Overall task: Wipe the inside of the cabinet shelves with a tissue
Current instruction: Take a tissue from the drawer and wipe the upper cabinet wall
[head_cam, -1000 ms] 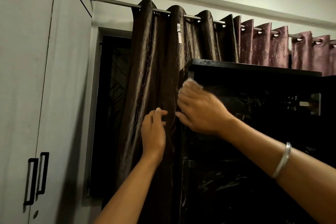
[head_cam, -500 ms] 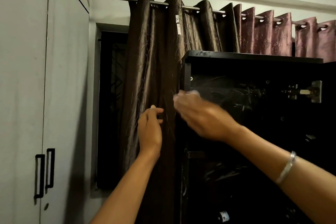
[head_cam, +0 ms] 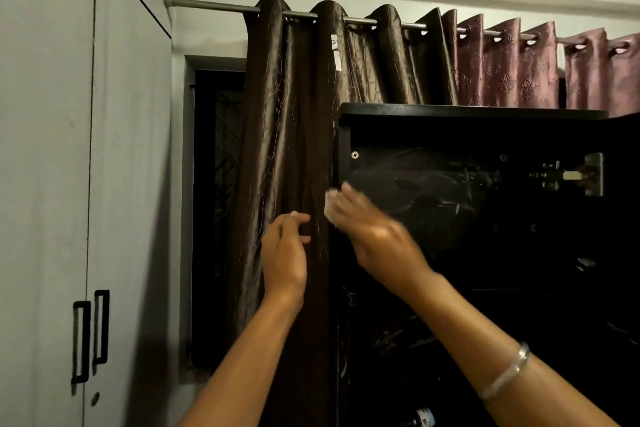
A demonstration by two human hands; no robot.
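- Right hand (head_cam: 372,232) is up at the left front edge of the black cabinet (head_cam: 467,111), fingers bunched over a white tissue (head_cam: 329,210). You only see a bit of it poking out past the fingertips, and the hand is motion-blurred, so I can't tell exactly how the fingers lie.
- Left hand (head_cam: 285,253) is just beside it, fingers curled onto a fold of the brown curtain (head_cam: 294,114), looks like it's holding the fabric off the cabinet's side.
- Tissue should be super light, soft and floppy, and it'll tear or ball up if dragged hard over that screw head (head_cam: 354,155) or the metal hinge (head_cam: 575,175). My guess is it's best kept wadded under flat fingers rather than pinched by 1 corner.
- Inside the top shelf there's something dark and shiny, maybe plastic wrap, hard to make out.
- Further out: pink curtain (head_cam: 502,62) on the same rod, grey wardrobe (head_cam: 45,184) with 2 black handles on the left.
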